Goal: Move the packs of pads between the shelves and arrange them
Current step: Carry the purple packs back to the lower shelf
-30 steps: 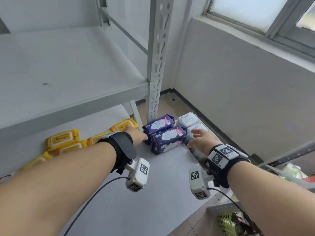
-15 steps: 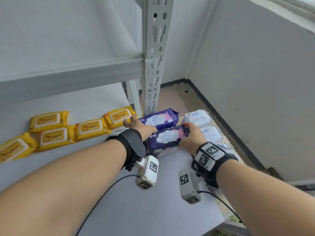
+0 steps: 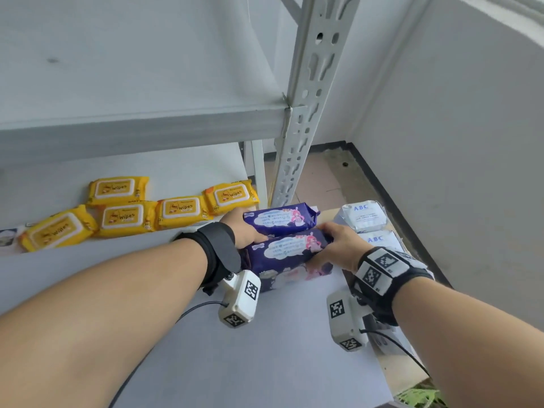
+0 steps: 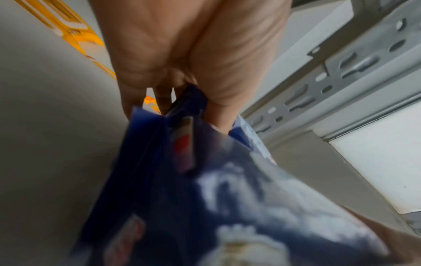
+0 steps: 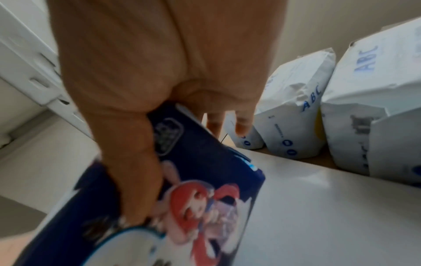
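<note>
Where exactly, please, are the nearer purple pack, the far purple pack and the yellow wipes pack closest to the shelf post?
nearer purple pack [image 3: 290, 248]: head view, on its white cloud label.
far purple pack [image 3: 279, 220]: head view, on its top face.
yellow wipes pack [image 3: 231, 195]: head view, on its white lid.

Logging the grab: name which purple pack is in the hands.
The nearer purple pack, gripped at its ends by left hand and right hand; the farther purple pack lies untouched.

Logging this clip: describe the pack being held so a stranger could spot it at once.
On the lower shelf, right of the yellow wipes packs, lie two purple pad packs. It is the nearer purple pack, gripped by the left hand and right hand.
</note>
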Tool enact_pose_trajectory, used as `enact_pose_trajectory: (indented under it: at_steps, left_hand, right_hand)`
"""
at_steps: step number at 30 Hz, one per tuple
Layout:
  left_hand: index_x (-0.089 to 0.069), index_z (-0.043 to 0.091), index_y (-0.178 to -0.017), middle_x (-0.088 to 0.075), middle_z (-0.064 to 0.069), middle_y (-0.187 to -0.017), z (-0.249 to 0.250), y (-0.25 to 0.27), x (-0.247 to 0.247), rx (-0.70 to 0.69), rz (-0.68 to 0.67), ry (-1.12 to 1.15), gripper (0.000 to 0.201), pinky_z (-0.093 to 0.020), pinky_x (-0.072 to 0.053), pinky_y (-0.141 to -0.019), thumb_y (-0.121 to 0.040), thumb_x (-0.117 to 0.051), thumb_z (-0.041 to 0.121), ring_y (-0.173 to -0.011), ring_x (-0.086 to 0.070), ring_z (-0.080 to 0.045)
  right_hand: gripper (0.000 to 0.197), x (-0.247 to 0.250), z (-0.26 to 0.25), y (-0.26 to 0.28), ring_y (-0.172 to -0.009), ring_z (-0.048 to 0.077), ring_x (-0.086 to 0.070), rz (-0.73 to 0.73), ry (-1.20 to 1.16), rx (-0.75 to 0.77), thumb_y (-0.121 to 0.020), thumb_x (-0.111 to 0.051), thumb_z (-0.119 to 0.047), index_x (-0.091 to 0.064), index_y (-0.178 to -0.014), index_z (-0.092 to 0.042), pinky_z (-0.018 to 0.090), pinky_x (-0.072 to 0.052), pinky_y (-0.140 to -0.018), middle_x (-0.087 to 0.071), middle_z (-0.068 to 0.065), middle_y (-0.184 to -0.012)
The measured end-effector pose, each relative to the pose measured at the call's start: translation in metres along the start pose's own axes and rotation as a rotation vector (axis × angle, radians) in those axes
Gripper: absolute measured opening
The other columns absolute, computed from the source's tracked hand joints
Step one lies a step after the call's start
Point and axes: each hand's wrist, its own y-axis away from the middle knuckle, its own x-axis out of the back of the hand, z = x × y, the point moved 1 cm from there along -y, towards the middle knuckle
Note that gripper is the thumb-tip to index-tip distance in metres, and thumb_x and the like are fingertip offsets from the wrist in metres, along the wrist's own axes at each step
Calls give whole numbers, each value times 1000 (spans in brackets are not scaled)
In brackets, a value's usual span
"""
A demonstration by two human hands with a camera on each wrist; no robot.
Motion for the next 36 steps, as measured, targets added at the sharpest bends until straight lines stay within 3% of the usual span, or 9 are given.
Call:
enact_pose_trajectory:
  at_steps: [3,6,10,16,19,23,28,31,36]
  left_hand:
    - [-50,9,-125,-61,-8,-123,-13,17,27,38,-30,70,65,-41,-49,-96,-68,-82,10,-108,-58,-26]
    - [-53,9,-122,-64,-11,-117,-23,42,63,84,-23,149,60,-39,-54,-84,-69,-81,9,-101,-63,-28]
    - [-56,10,-119,-67,-11,-115,-30,88,113,124,-21,322,48,-45,-53,-88,-76,-76,9,-105,-64,-27]
    - [-64,15,-91,-70,-2,-79,-37,171,181,91,85,499,8,-28,-53,-61,-84,-67,13,-69,-62,-15]
    - [-63,13,-90,-68,-4,-76,-39,211,214,68,168,542,8,-27,-54,-58,-84,-68,15,-65,-62,-15]
    - [-62,10,-86,-70,-3,-62,-47,257,257,24,262,603,9,-22,-51,-43,-84,-68,16,-51,-64,-13]
    - [-59,5,-103,-65,-10,-80,-67,304,313,-40,356,653,21,-36,-54,-64,-85,-66,11,-68,-59,-20]
    - [-59,7,-107,-66,-12,-90,-88,321,354,-67,402,587,26,-33,-52,-69,-84,-68,14,-75,-59,-20]
    - [-60,15,-87,-65,-3,-86,-130,338,435,-111,489,461,18,-27,-38,-71,-79,-73,24,-83,-53,-16]
  right_hand:
    - [49,-1,-19,9,-90,28,-69,-91,-135,-22,-55,-84,-4,-63,-95,-22,42,-57,-83,-71,8,-99]
    - [39,-8,-41,21,-92,38,-69,-195,-244,-26,-65,-79,1,-65,-98,-14,51,-55,-85,-73,17,-100]
    - [34,-20,-80,43,-81,35,-72,-335,-386,17,-63,-78,-5,-66,-95,-7,46,-59,-76,-73,19,-95]
    - [35,-38,-156,88,-75,29,-72,-454,-486,155,-66,-73,-21,-66,-95,-2,41,-60,-69,-74,18,-90]
    - [28,-49,-193,113,-66,27,-73,-487,-514,221,-68,-70,-23,-67,-85,-1,34,-59,-55,-74,17,-80]
    - [23,-72,-240,144,-63,26,-72,-521,-491,316,-70,-66,-26,-76,-72,-5,34,-58,-54,-74,16,-78]
    - [32,-116,-294,175,-68,28,-72,-520,-494,421,-67,-69,-22,-67,-91,-2,34,-58,-57,-74,18,-84]
    - [19,-150,-321,191,-68,30,-72,-532,-545,465,-68,-65,-16,-74,-79,-3,36,-58,-56,-74,18,-83]
    - [18,-222,-359,207,-68,30,-72,-486,-679,521,-70,-62,-13,-71,-80,-1,36,-58,-54,-74,17,-81]
